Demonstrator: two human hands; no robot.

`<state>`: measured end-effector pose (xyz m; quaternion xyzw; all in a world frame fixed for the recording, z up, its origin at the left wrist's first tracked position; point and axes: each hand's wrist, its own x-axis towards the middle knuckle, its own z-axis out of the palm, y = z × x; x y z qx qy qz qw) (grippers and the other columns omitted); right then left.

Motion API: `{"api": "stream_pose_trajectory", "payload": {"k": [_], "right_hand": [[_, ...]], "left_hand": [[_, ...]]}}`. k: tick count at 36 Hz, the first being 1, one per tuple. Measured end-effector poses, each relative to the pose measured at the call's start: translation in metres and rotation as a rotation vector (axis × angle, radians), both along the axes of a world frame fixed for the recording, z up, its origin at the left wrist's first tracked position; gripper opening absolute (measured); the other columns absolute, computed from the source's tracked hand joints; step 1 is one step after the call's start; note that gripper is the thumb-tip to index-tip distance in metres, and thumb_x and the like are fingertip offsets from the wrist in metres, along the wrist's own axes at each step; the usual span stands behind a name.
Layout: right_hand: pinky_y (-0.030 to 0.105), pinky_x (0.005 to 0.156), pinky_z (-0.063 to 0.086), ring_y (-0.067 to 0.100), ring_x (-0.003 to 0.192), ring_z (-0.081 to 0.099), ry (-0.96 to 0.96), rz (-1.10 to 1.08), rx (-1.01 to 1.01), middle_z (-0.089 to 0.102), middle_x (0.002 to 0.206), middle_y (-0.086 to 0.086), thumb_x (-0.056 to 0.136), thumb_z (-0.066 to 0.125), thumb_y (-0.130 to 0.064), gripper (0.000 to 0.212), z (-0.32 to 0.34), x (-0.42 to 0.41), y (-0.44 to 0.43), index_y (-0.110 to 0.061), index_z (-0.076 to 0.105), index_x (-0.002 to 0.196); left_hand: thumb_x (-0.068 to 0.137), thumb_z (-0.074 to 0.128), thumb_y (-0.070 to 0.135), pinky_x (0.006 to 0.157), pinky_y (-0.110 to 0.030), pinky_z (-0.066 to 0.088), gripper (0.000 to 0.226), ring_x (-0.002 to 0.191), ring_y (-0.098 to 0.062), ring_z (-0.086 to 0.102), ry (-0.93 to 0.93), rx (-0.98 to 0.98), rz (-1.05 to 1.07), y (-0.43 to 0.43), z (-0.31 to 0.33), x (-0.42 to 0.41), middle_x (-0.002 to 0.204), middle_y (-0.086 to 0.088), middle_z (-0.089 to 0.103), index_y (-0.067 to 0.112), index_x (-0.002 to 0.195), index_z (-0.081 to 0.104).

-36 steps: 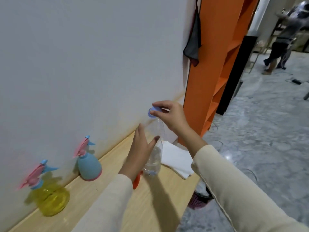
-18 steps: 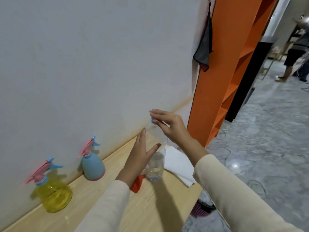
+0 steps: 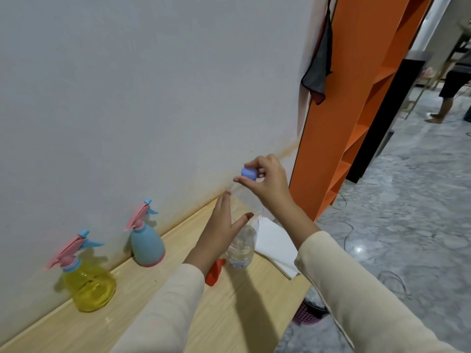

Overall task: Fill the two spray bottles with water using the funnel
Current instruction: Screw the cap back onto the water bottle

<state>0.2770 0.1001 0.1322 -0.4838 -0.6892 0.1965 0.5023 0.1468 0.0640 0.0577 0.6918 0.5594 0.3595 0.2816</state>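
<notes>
The person is working on the cap (image 3: pixel 248 173) of a clear water bottle (image 3: pixel 242 248) standing on the worktop (image 3: pixel 229 314), just right of centre in the frame. The right hand (image 3: pixel 270 184) is pinching the cap between thumb and fingers (image 3: pixel 251 164), clenched on it from above. Whether the cap is seated on the neck or already lifting free is not clear.

The left hand (image 3: pixel 219 233) is bracing the bottle's side with fingers straight and thumb spread, not wrapping round it.

The two spray bottles are waiting at the lower left against the wall, the yellow one (image 3: pixel 88 284) nearer the camera and the blue one (image 3: pixel 146 243) beyond it. Both have their pump heads on. The red funnel (image 3: pixel 214 272) is lying on the worktop just beside the water bottle, partly hidden by the left wrist. A folded white paper (image 3: pixel 275 245) is lying to the bottle's right.

To do this step well, the left hand probably needs a firmer hold low on the bottle, since thin plastic squeezed near the top could push water out once the cap is off. Setting the cap down within reach and holding the bottle upright should prevent a spill.
</notes>
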Motion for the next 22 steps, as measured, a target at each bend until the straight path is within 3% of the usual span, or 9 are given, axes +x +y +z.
{"api": "stream_pose_trajectory", "payload": {"k": [4, 6, 8, 11, 15, 22], "right_hand": [[0.022, 0.099, 0.042, 0.011, 0.114, 0.050, 0.097, 0.072, -0.165, 0.048, 0.126, 0.002, 0.093, 0.056, -0.029, 0.039, -0.007, -0.006, -0.007, -0.012, 0.048, 0.127], [0.016, 0.103, 0.037, 0.008, 0.125, 0.044, 0.149, 0.165, -0.234, 0.046, 0.138, -0.001, 0.099, 0.043, -0.026, 0.042, -0.010, -0.003, -0.008, -0.013, 0.039, 0.139], [0.009, 0.096, 0.038, 0.007, 0.122, 0.048, 0.185, 0.182, -0.236, 0.052, 0.136, 0.000, 0.099, 0.044, -0.018, 0.039, -0.010, -0.001, -0.007, -0.011, 0.043, 0.137], [0.014, 0.087, 0.049, 0.011, 0.102, 0.060, 0.284, 0.120, -0.216, 0.063, 0.119, 0.010, 0.089, 0.061, -0.007, 0.030, -0.006, -0.002, -0.004, -0.007, 0.058, 0.119], [0.017, 0.077, 0.052, 0.008, 0.085, 0.060, 0.349, 0.064, -0.218, 0.063, 0.096, 0.002, 0.077, 0.075, -0.010, 0.032, -0.006, -0.004, -0.003, -0.008, 0.060, 0.105], [0.005, 0.068, 0.045, 0.010, 0.086, 0.057, 0.267, -0.045, -0.190, 0.063, 0.100, 0.003, 0.079, 0.075, -0.019, 0.035, -0.004, -0.015, 0.001, -0.008, 0.062, 0.109]], "left_hand": [[0.090, 0.054, 0.050, 0.113, -0.027, 0.024, 0.086, 0.144, -0.014, 0.019, 0.031, -0.002, 0.000, 0.002, 0.002, 0.000, 0.157, -0.003, 0.016, 0.014, 0.151, 0.006], [0.089, 0.053, 0.052, 0.115, -0.032, 0.026, 0.087, 0.144, -0.014, 0.019, 0.045, -0.012, 0.007, 0.002, 0.003, -0.002, 0.158, -0.002, 0.015, 0.016, 0.151, 0.004], [0.090, 0.053, 0.050, 0.113, -0.029, 0.026, 0.085, 0.143, -0.014, 0.021, 0.044, -0.015, 0.012, 0.003, 0.002, -0.004, 0.157, -0.002, 0.016, 0.016, 0.151, 0.005], [0.091, 0.053, 0.048, 0.105, -0.022, 0.025, 0.083, 0.143, -0.013, 0.022, 0.044, -0.013, 0.015, 0.004, 0.002, -0.005, 0.156, -0.001, 0.017, 0.016, 0.151, 0.005], [0.091, 0.054, 0.047, 0.106, -0.022, 0.023, 0.084, 0.144, -0.013, 0.020, 0.031, -0.025, 0.002, 0.002, 0.001, -0.005, 0.157, -0.001, 0.014, 0.015, 0.151, 0.004], [0.092, 0.053, 0.047, 0.106, -0.021, 0.020, 0.084, 0.145, -0.016, 0.017, 0.049, -0.035, 0.003, 0.003, 0.009, -0.002, 0.158, -0.005, 0.013, 0.010, 0.151, 0.005]]}}
